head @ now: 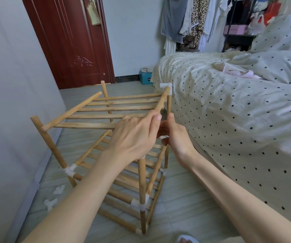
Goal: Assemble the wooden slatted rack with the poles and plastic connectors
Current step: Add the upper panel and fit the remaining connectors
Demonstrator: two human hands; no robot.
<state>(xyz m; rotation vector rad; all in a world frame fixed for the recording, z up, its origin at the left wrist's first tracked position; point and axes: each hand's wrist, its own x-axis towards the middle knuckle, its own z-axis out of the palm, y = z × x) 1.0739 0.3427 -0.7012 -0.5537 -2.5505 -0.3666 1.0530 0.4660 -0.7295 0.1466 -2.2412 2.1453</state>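
The rack [109, 151] stands on the floor just under both hands, lower shelves joined, three poles rising bare-topped. Biggest worry: the top slatted panel [106, 109] hangs from the far-right connector [166, 85] and otherwise only from the fingers. Its left rail sits loose beside the left pole [50, 142], touching nothing that locks it, so a slip would likely drop the panel and twist that far joint.

The left hand [134, 135] curls over the panel's right rail, gripping it, thumb up. The right hand [174, 137], just beside it, pinches a small white connector [164, 137] below the rail end. Whether it is seated on the pole beneath, I cannot tell; the hands cover it.

Misalign it and the peg could jam. Two spare connectors [55, 195] lie well left of the fingers, near the wall.
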